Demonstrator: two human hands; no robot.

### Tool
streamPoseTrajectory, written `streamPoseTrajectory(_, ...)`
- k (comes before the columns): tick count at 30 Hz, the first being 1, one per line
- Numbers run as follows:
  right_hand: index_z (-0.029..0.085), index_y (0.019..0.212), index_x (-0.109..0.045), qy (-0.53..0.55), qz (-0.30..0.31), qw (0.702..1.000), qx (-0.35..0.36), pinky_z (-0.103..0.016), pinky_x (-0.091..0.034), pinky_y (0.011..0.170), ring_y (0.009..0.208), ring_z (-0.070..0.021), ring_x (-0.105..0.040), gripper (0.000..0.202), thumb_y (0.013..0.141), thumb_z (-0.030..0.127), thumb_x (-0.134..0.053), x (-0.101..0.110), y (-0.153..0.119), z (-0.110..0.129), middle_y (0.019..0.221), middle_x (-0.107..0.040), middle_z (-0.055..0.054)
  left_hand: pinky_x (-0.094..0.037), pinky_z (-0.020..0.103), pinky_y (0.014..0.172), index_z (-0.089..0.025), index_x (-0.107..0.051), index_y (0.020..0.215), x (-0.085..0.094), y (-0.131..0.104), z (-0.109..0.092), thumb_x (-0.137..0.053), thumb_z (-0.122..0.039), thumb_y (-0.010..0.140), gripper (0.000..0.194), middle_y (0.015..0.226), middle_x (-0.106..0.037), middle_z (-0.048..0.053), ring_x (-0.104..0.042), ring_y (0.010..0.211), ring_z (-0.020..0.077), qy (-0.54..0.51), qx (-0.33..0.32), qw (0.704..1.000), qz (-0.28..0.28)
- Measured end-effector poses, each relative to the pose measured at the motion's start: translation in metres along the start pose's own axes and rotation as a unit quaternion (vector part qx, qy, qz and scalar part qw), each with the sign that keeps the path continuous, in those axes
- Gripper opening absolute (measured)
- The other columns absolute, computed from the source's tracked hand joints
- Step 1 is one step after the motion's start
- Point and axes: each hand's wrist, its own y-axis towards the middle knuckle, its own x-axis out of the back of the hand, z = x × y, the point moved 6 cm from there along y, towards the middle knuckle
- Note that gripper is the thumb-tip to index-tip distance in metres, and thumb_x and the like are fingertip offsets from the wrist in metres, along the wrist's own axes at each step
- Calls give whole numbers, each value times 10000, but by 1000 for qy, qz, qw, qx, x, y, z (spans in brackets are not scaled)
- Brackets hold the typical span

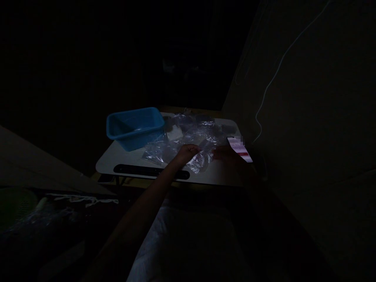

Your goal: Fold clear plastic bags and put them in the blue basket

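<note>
Dim light falls on a heap of clear plastic bags (188, 135) spread over a small white table (133, 156). My left hand (187, 152) is closed, pinching the edge of one plastic bag (202, 158) near the table's front. On the other side of that bag, my right hand (221, 153) has its fingers closed on the bag's edge, though most of this hand is in shadow. A small white piece (174, 132), perhaps folded paper, lies among the bags behind my left hand.
A blue plastic basin (135, 125) stands at the table's left. A lit phone (240, 150) sits at the right edge, beside my right hand. Along the front edge runs a black slot (141, 170). A white cable (277, 70) hangs down the right wall.
</note>
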Motion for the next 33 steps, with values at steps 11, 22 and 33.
streamPoseTrajectory(11, 179, 601, -584, -65, -75, 994, 43, -261, -434, 591, 599, -140, -573, 211, 639, 385, -612, -14, -5, -9, 600, -614, -2, -237, 183, 438, -128, -596, 642, 7, -5, 4, -591, -348, 657, 220, 478, -405, -66, -308, 441, 45, -24, -19, 999, -19)
streamPoseTrajectory(22, 184, 481, -452, -140, -85, 985, 45, -232, -320, 472, 489, -92, -429, 341, 634, 460, -579, -18, -12, -2, 479, -449, 37, -218, 181, 418, -128, -580, 598, 7, -7, 4, -567, -306, 675, 195, 456, -363, -71, -283, 420, 42, 1, -32, 999, -33)
streamPoseTrajectory(33, 194, 515, -434, -121, -87, 986, 76, -225, -306, 483, 491, -87, -404, 370, 689, 514, -498, -15, -16, -1, 485, -415, 43, -231, 184, 428, -132, -597, 636, 5, -8, 8, -560, -325, 678, 201, 444, -367, -73, -289, 416, 46, -5, -25, 1000, -17)
